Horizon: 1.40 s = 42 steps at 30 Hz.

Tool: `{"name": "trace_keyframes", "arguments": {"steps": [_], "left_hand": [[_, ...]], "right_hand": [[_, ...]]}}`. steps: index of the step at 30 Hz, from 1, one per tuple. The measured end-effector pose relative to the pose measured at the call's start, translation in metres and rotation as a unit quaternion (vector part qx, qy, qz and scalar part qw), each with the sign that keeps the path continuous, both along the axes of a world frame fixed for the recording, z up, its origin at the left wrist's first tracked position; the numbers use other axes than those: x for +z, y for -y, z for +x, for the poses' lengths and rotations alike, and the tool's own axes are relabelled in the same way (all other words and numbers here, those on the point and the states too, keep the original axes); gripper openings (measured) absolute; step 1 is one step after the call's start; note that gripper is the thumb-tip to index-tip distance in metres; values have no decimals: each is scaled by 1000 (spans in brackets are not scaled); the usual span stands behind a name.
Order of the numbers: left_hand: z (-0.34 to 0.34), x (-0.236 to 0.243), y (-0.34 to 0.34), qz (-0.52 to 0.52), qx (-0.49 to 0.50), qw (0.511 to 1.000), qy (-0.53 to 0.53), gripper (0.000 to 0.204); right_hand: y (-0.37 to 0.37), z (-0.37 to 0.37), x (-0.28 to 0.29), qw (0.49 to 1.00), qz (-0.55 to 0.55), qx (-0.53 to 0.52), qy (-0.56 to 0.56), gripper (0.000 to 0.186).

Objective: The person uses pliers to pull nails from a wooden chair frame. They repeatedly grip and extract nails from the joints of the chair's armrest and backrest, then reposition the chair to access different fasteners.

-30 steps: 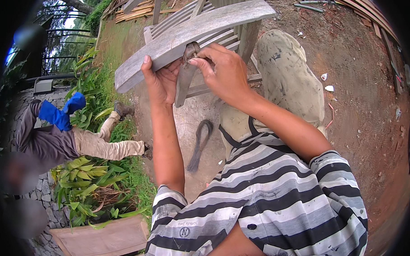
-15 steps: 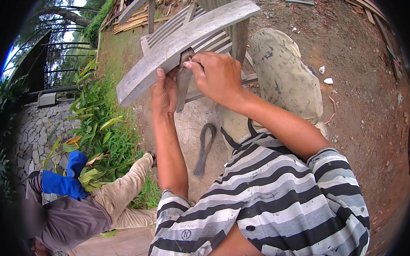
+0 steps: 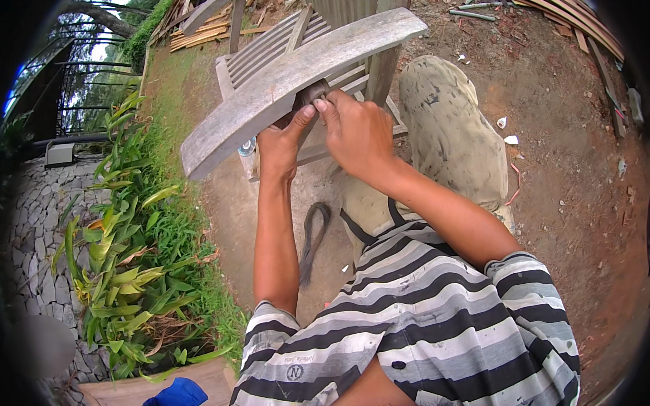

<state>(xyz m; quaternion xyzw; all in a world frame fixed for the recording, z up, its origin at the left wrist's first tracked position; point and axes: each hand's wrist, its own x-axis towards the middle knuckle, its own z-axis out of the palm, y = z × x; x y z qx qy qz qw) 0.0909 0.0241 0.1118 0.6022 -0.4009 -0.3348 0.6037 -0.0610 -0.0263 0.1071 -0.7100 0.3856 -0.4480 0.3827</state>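
Observation:
A weathered grey wooden armrest [image 3: 272,86] of a slatted chair [image 3: 277,47] slants across in front of me. Under its near edge, by the top of the chair's leg, is a dark brown piece [image 3: 313,92]; its kind is not clear. My right hand [image 3: 363,129] pinches this piece between thumb and bent fingers. My left hand [image 3: 280,140] closes on it from the other side, thumb raised against it, its other fingers partly hidden below the armrest. A looped bundle of thin dark wire [image 3: 313,238] lies on the ground beneath my forearms.
My knee in stained beige trousers [image 3: 453,129] is right of the chair. Leafy plants [image 3: 122,267] and stone paving [image 3: 37,243] run along the left. Timber strips [image 3: 571,18] lie at the far right. A blue cloth-like thing [image 3: 175,396] shows by a wooden board [image 3: 118,396] below.
My left hand has come closer to my right, its thumb now up against the brown piece. The co-worker at lower left has mostly gone out of view. The whole view has shifted slightly.

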Motion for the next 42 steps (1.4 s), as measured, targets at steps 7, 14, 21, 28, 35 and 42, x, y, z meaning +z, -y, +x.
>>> {"name": "trace_keyframes", "arguments": {"steps": [7, 14, 21, 28, 35, 42], "left_hand": [[10, -7, -6, 19, -23, 1000, 3, 50], [21, -9, 0, 33, -68, 995, 71, 55], [20, -2, 1, 32, -70, 989, 127, 78], [9, -12, 3, 53, -38, 996, 66, 76], [22, -14, -1, 50, -12, 999, 9, 67], [51, -10, 2, 156, -33, 987, -13, 57]], "right_hand": [[10, -6, 9, 969, -168, 18, -183, 31], [14, 0, 4, 989, -93, 5, -117, 38], [93, -106, 22, 998, -26, 28, -42, 32], [120, -313, -178, 920, 232, -220, -225, 29], [57, -259, -386, 788, 323, 13, -524, 28], [59, -209, -434, 753, 332, 51, -566, 29]]}}
